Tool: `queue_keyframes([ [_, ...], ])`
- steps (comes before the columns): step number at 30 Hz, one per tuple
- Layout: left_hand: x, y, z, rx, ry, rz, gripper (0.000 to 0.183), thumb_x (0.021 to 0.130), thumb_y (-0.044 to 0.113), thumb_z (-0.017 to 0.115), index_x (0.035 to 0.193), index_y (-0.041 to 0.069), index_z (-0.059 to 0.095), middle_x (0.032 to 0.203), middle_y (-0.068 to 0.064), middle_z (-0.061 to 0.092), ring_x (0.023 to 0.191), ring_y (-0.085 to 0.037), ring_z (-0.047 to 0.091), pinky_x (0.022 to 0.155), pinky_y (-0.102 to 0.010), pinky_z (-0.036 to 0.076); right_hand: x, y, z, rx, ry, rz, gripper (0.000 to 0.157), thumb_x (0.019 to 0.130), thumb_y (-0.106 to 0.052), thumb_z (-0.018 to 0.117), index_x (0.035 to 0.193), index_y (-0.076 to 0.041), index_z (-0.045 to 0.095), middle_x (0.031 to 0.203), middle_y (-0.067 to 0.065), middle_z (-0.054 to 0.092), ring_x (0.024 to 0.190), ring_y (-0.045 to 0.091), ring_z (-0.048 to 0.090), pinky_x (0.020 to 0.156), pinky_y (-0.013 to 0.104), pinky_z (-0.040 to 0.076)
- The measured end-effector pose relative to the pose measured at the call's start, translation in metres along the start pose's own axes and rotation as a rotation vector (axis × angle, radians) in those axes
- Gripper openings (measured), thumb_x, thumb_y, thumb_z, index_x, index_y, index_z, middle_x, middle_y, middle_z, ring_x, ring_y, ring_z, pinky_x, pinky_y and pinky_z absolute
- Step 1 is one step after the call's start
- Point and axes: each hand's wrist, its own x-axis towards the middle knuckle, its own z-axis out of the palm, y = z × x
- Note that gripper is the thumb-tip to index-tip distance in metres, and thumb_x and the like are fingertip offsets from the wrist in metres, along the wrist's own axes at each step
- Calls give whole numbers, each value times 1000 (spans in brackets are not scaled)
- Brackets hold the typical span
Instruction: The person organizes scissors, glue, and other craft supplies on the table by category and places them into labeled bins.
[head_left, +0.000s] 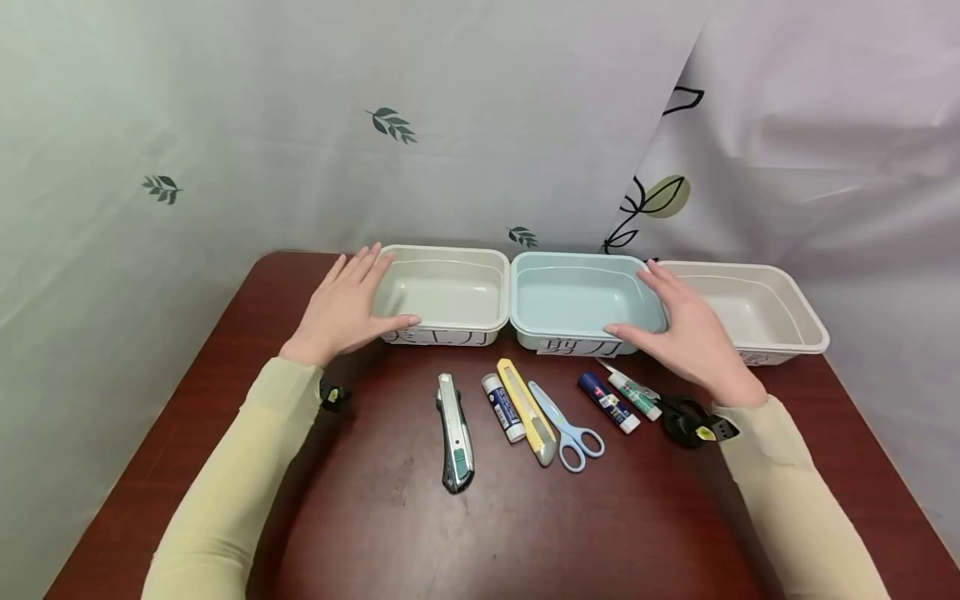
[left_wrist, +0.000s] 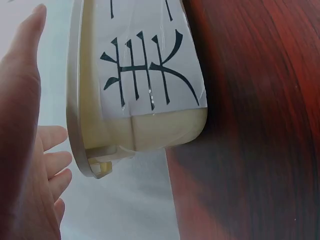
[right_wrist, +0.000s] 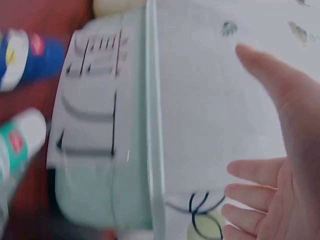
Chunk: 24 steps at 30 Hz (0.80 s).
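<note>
My left hand (head_left: 341,308) is at the left end of a cream plastic bin (head_left: 450,300), fingers straight and thumb spread out over its front rim. In the left wrist view the fingertips are right by the rim of this labelled bin (left_wrist: 150,130). My right hand (head_left: 690,333) hovers at the right end of the light blue bin (head_left: 577,296), thumb over the front rim and fingers stretched toward the back corner. The right wrist view shows the thumb and fingers spread apart, with nothing between them, beside the blue bin's labelled front (right_wrist: 95,190).
Before the bins lie a silver utility knife (head_left: 454,433), a yellow utility knife (head_left: 527,412), blue scissors (head_left: 570,432), black-handled scissors (head_left: 682,421) and several glue sticks, including a dark blue one (head_left: 608,402). Another off-white bin (head_left: 750,308) stands at right. A curtain (head_left: 262,125) hangs behind.
</note>
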Motion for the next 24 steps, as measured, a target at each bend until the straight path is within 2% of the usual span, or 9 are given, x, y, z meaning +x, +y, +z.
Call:
queue_keyframes([
  [6,1,-4,1,-13,18,5,115,82,83,56,162,7,25,167,-17,18,153,-33,16,124,-41,-2,-6,-23,8,75,52,-57,86,81,-46,86,149,-6,52,156,11,44,145,33,37,114,55,33],
  [10,1,-7,1,-26,20,6,114,82,82,57,162,7,25,167,-18,19,153,-34,17,124,-40,-3,-11,-39,14,123,61,-88,84,80,-46,87,148,-10,55,149,8,53,140,28,44,112,51,38],
  [20,1,-15,3,-32,0,-14,115,83,81,58,161,3,25,166,-20,20,152,-35,17,124,-46,4,-20,-79,36,188,-37,-142,82,79,-59,82,145,-16,58,142,-2,59,133,17,51,108,45,43],
  [24,1,-18,5,-34,-18,-24,116,84,80,57,160,-1,25,165,-21,20,153,-35,15,124,-47,5,-24,-96,48,215,-97,-162,83,79,-62,80,144,-14,59,141,-3,60,132,16,52,108,42,43],
])
